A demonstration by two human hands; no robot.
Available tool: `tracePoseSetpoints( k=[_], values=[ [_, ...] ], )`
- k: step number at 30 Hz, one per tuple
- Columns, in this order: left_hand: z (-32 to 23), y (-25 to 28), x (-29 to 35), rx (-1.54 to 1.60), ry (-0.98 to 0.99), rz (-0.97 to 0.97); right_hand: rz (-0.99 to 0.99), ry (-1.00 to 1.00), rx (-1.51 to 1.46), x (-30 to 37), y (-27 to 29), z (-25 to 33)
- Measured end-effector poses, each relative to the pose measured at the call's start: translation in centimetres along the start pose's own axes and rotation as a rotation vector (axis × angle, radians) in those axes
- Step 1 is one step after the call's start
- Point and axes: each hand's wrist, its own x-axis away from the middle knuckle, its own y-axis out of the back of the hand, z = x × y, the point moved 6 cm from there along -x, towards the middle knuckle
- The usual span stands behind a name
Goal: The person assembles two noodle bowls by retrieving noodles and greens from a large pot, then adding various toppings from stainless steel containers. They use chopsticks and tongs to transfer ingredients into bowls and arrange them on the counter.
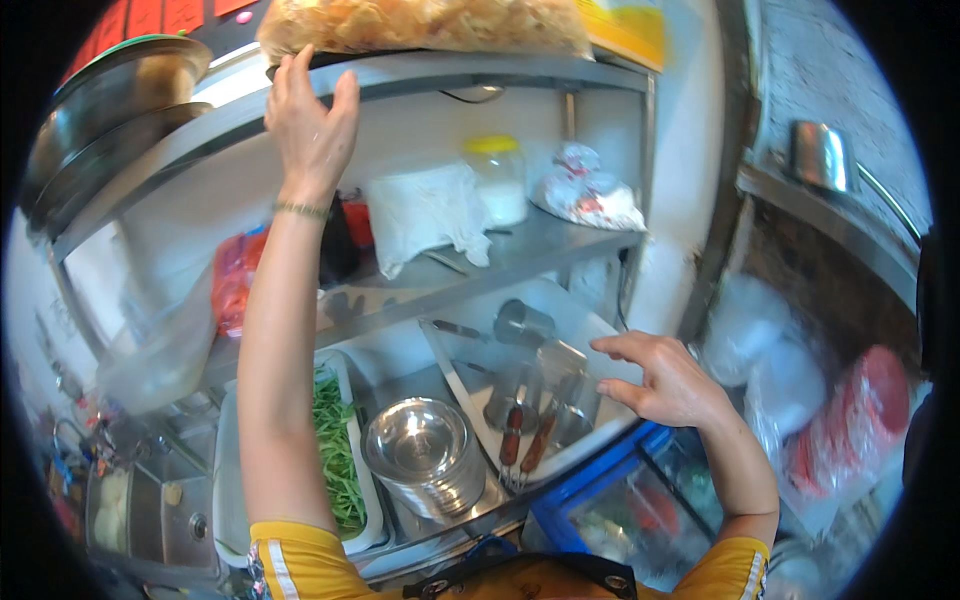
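Metal bowls (115,110): were stacked, large and round, on the top shelf at upper left.
Sink (165,520): was seen at lower left.
Vegetable tray (228,480): was placed at lower left of centre; green cut strips (338,450) were held in it, partly hidden by the left forearm.
Left hand (312,125): was raised to the top shelf's edge; its fingers were extended and held fairly close, the thumb spread apart. Nothing was seen gripped.
Food bag (425,25): was set on the top shelf at top centre, filled with golden-brown pieces; its lower left corner was met by the left fingertips in the view, but contact could not be told.
Steel dishes (418,445): were stacked, shiny and round, at lower centre.
Jar (498,180): was topped with a yellow lid and stood on the middle shelf.
White tray (605,430): was filled with cylindrical cups (525,325) and brown-handled utensils (512,435), right of lower centre.
Right hand (665,380): was held over the tray's right side, near the cups, index finger and thumb spread, nothing pinched; the other fingers were largely hidden.
Metal mug (822,155): was stood on a ledge at upper right.
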Motion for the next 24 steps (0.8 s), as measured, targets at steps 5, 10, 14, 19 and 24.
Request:
tracePoseSetpoints(
  k=[5, 10, 14, 19, 24],
  values=[
    [-6.0, 1.5, 7.5, 0.426, 0.174, 0.253, 0.012, -0.497, -0.180, 15.4, -1.8, -2.1],
    [-9.9, 2.6, 19.0, 0.692, 0.406, 0.587, 0.186, -0.884, -0.074, 29.6, -4.3, 2.1],
    [-14.9, 3.8, 28.6, 1.041, 0.666, 0.875, 0.140, -1.052, -0.063, 38.3, -7.0, 5.8],
    [-22.8, 8.2, 40.1, 1.162, 0.903, 1.344, 0.076, -1.060, -0.077, 45.9, -9.6, 11.1],
    [-40.1, 21.1, 38.7, 1.300, 1.179, 1.418, -0.104, -1.338, -0.063, 61.0, -6.7, 17.0]
  ],
)
